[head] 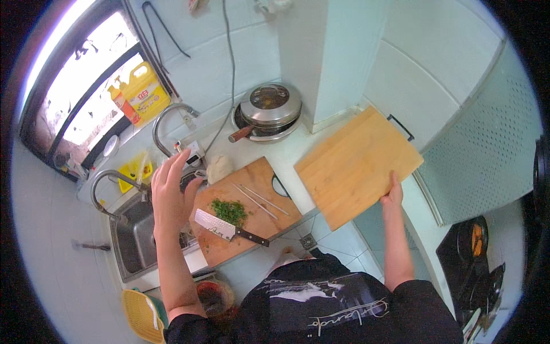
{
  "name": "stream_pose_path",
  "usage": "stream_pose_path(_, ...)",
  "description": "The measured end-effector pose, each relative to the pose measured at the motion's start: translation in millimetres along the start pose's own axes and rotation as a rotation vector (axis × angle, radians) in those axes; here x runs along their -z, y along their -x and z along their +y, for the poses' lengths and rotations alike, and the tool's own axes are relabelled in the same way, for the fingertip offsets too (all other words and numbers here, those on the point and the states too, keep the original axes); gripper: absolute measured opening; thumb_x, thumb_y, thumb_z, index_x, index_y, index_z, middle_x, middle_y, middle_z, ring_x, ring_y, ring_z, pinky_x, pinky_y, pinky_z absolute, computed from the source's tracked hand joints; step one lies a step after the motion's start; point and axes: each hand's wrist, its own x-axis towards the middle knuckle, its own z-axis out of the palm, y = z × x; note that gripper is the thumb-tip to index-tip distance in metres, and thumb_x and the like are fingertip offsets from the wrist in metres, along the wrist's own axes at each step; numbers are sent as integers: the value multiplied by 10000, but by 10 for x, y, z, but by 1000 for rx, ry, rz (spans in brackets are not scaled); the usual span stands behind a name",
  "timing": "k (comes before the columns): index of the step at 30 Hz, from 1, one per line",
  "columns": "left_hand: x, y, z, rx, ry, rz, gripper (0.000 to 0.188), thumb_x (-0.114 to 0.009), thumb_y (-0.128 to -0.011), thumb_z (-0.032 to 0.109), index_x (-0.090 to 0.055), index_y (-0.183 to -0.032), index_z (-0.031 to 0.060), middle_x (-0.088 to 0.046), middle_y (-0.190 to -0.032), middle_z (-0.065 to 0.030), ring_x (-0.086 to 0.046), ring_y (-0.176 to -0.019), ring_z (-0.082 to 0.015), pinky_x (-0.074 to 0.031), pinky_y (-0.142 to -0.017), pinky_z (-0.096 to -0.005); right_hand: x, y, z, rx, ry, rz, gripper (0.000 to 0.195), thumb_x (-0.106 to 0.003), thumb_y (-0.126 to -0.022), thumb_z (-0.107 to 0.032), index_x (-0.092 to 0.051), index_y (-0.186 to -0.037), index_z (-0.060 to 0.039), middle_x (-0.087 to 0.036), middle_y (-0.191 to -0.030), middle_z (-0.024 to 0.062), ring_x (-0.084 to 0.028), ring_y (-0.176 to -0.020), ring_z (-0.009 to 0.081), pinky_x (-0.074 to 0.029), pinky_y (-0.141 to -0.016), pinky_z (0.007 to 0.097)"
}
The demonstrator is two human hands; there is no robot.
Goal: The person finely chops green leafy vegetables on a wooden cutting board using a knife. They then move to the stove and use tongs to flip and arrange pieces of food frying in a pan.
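My right hand (393,193) grips the lower right edge of a clean wooden cutting board (359,165), thumb on its face and fingers hidden behind. My left hand (172,189) is raised with fingers apart, holding nothing, between the sink and a second wooden board (258,180) on the counter. On that board lie chopped green herbs (229,212), a cleaver (217,224) with a dark handle and bits of green on its blade, and two thin chopsticks (262,202). A pale lump, perhaps dough (219,169), sits at the board's back left corner.
A steel sink (137,241) with curved faucets is at left. Behind the board in use stands a lidded pan (270,105) with a wooden handle. Yellow detergent bottles (148,92) stand by the window. A yellow basket (139,316) is low at left; a dark stove (464,258) is at right.
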Motion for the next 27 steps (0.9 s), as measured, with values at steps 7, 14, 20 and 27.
stream_pose_path(7,-197,597,-443,258,42,-106,426,-605,-687,-1,-511,-1098,61,-536,-1019,-105,-539,-883,-233,-439,-779,-311,30,-256,496,-123,-27,62,428,-534,-834,-253,-412,-1205,-78,-481,-1187,78,-462,-1073,270,-383,-890,458)
stream_pose_path(14,-542,819,-239,357,24,-114,371,-628,-675,59,-537,-1034,31,-547,-1001,-144,-536,-896,-309,-428,-762,-358,165,-492,849,-253,-16,124,427,-544,-829,-262,-413,-1200,-95,-495,-1162,79,-472,-1059,265,-398,-876,451)
stream_pose_path(20,-859,856,-20,510,56,-220,360,-642,-681,108,-552,-1026,60,-556,-998,-140,-548,-869,-314,-442,-735,-362,217,-511,931,-313,114,39,408,-540,-829,-296,-441,-1164,-83,-502,-1146,76,-491,-1036,246,-421,-838,438)
stream_pose_path(27,-1368,588,-200,491,62,-362,353,-637,-690,130,-552,-1026,63,-552,-998,-144,-526,-917,-325,-437,-759,-385,481,-750,714,-650,634,-38,458,-495,-818,-458,-481,-1015,-44,-573,-839,105,-574,-667,217,-493,-568,363)
